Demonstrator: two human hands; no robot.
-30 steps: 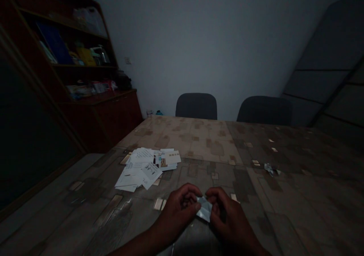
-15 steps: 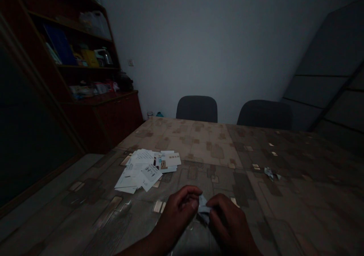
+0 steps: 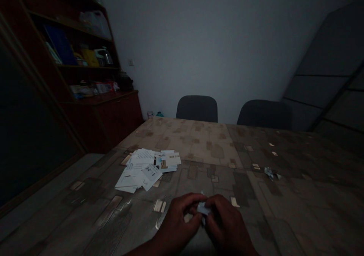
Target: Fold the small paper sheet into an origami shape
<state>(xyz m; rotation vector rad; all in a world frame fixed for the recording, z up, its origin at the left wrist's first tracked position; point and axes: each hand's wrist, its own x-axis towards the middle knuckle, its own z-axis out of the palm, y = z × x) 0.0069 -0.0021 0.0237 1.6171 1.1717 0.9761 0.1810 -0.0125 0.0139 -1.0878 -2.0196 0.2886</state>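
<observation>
A small folded piece of pale paper (image 3: 203, 209) is held between my two hands, just above the near part of the table. My left hand (image 3: 184, 218) pinches it from the left, with thumb and fingers curled round its edge. From the other side, my right hand (image 3: 226, 220) grips it between thumb and forefinger. Fingers hide much of the paper, so its full shape cannot be made out. Beyond my left hand lies a loose, overlapping pile of white cards (image 3: 142, 169), some with writing and one with a picture.
A patterned cloth covers the table (image 3: 204, 146). Over to the right lies a crumpled paper scrap (image 3: 271, 173). Two dark chairs, one at the middle (image 3: 196, 108) and one at the right (image 3: 264, 114), stand behind the far edge. A wooden cabinet (image 3: 113, 116) with filled shelves is at the left.
My left hand has closed in on the paper and now grips it too. The paper has turned and is more covered by fingers. The card pile and the scrap stay put.
</observation>
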